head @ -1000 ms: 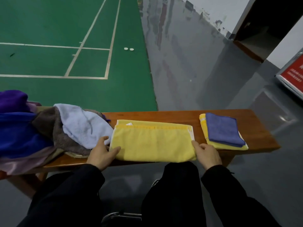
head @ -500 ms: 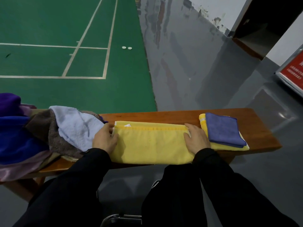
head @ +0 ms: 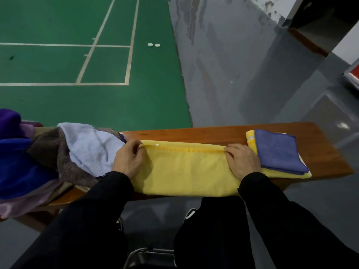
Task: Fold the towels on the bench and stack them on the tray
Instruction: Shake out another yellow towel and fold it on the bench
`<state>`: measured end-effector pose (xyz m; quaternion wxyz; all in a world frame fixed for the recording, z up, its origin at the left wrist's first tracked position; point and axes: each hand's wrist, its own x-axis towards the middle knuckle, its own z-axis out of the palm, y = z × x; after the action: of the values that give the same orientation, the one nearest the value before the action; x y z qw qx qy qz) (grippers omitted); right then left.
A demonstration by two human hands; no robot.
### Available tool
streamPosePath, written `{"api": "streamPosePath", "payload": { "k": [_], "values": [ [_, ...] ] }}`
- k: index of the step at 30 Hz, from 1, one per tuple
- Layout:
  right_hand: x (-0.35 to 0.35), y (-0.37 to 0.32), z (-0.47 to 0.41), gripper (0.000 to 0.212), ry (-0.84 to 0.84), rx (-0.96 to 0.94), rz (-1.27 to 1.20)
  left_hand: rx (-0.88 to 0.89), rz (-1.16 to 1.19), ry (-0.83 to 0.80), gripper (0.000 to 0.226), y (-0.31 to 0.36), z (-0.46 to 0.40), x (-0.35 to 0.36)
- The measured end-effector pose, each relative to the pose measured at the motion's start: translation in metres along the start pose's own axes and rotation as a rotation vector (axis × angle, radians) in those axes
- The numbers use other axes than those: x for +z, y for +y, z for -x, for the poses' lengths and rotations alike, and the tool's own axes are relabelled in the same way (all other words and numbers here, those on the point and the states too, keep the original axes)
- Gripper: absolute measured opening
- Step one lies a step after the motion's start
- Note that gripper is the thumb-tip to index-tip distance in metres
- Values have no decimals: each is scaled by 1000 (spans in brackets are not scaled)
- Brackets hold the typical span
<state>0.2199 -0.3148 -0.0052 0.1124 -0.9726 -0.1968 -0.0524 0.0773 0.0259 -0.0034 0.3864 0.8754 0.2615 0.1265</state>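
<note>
**Hands reach the far edge of the yellow towel**

The bench (head: 223, 133) carries everything: a heap of unfolded towels (head: 48, 156) at the left, the yellow towel (head: 186, 169) spread across the middle, and a small folded stack at the right. A second ago both hands sat at the near corners of the yellow towel; now they have moved up to its far edge. The left hand (head: 128, 162) pinches the far left corner, fingers curled over the hem. The right hand (head: 242, 162) lies at the far right corner with its fingers bent down onto the edge, apparently gripping it. The towel itself has not shifted and lies flat, already doubled lengthwise. Judging by this, the fold made so far is being squared up or the next fold is about to start; the towel is not ready for stacking.

The folded blue towel (head: 277, 152) rests on a folded yellow one (head: 305, 174), just beside the right hand. No tray can be made out beneath them; if there is one, the cloth covers it. The left heap is cut off by the picture's edge, so its count is unclear. The right fingertips are partly tucked out of sight.
</note>
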Motion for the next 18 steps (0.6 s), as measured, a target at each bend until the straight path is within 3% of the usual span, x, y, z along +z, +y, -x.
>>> {"api": "streamPosePath", "payload": {
  "k": [3, 14, 18],
  "values": [
    [-1, 0, -1, 12, 132, 32, -51, 3, 44, 21, 8, 3, -4, -1],
    [6, -7, -24, 26, -2, 183, -19, -83, -48, 12, 19, 15, -37, 21],
    [7, -17, -25, 37, 30, 215, -73, -62, -108, -48, 47, 18, -37, 22]
  ]
}}
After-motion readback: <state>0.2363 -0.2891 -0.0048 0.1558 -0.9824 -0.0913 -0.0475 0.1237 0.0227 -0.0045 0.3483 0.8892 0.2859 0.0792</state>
